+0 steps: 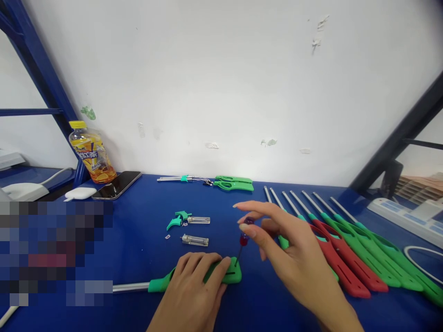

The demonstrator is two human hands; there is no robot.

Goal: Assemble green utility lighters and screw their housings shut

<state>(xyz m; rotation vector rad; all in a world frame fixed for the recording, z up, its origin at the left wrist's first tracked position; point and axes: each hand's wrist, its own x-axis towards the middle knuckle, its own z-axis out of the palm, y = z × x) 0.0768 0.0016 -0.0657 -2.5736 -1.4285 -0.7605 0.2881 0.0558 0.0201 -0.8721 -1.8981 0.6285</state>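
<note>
Under my left hand (197, 286), a green long-necked lighter (232, 275) lies flat on the blue table, its metal tube pointing left. My left fingers wrap over the handle and press it down. Between the thumb and fingers of my right hand (287, 244) is a small screwdriver (244, 239) with a purple-red handle. It stands nearly upright, its tip on the handle's right end. Beyond my hands lie a clear fuel tank (195, 240), a second clear tank (200, 220) and green trigger pieces (176, 222).
Several red and green lighters (349, 249) lie in a row on the right. An opened green lighter casing (233, 183) with wires and a metal tube lies near the wall. A phone (117, 185) and a drink bottle (92, 154) are back left; a power strip (408, 221) is right.
</note>
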